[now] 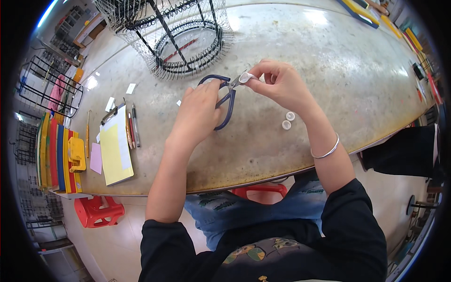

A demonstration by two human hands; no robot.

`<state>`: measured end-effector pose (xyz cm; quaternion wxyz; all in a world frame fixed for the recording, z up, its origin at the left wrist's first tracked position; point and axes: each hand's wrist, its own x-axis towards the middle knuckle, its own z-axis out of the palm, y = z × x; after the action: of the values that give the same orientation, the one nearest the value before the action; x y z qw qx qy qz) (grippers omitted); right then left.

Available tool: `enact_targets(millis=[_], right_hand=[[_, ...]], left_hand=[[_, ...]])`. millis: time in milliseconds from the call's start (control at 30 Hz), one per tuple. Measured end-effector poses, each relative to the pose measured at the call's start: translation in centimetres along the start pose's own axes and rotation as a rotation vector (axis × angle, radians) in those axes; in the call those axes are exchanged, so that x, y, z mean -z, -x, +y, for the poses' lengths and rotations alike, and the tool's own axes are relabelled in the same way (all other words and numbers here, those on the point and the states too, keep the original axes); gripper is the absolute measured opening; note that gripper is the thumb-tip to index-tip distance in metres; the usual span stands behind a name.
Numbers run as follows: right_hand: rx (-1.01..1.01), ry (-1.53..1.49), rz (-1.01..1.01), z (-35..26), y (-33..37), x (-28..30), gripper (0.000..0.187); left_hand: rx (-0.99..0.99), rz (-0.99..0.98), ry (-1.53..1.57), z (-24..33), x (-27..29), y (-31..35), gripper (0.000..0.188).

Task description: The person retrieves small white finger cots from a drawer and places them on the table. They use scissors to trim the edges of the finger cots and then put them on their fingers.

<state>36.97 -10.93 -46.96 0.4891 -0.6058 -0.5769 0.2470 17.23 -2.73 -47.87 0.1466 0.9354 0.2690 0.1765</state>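
My left hand [199, 107] grips a pair of scissors [230, 104] with dark blue handles, the fingers wrapped through one loop. The blades point away to the right, up against a small round white piece [244, 77]. My right hand [278, 83] pinches that piece between thumb and fingertips. Whether the blades are cutting into it is too small to tell. Two more small round white pieces, an upper one [290, 115] and a lower one [286, 125], lie on the table below my right hand.
A wire cage-like frame [188, 49] stands at the far side of the table [263, 150]. To the left lie a clipboard with yellow paper [114, 157], pens [135, 124], a pink slip [96, 158] and a yellow tape dispenser [76, 154]. Red stools [97, 211] are below.
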Motion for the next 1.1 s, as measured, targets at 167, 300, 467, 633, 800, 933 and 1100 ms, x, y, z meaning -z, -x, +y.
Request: enact_targets(millis=[167,300,467,633,800,933,1100], right_hand=[[-0.012,0.002,-0.004,0.1,0.0,0.0,0.019],[-0.021,-0.016,-0.003,0.0,0.1,0.2,0.018],[-0.018,-0.05,0.0,-0.3,0.0,0.4,0.018],[-0.04,-0.09,-0.033,-0.1,-0.2,0.4,0.019],[0.024,-0.182,0.008,1.2,-0.1,1.3,0.021],[0.174,-0.176,0.004,1.3,-0.8,0.5,0.017],[0.091,-0.254,-0.032,1.4,-0.3,1.6,0.019]], left_hand=[[-0.005,-0.004,-0.048,0.3,0.3,0.0,0.03],[0.075,-0.055,0.001,0.9,0.5,-0.1,0.023],[0.12,-0.085,0.056,0.9,0.4,0.0,0.02],[0.206,-0.17,0.15,0.8,0.7,0.0,0.03],[0.031,-0.059,0.155,-1.0,-1.4,-0.3,0.036],[0.198,-0.075,0.38,0.0,-0.2,0.5,0.037],[0.263,-0.142,0.417,2.1,0.3,-0.3,0.036]])
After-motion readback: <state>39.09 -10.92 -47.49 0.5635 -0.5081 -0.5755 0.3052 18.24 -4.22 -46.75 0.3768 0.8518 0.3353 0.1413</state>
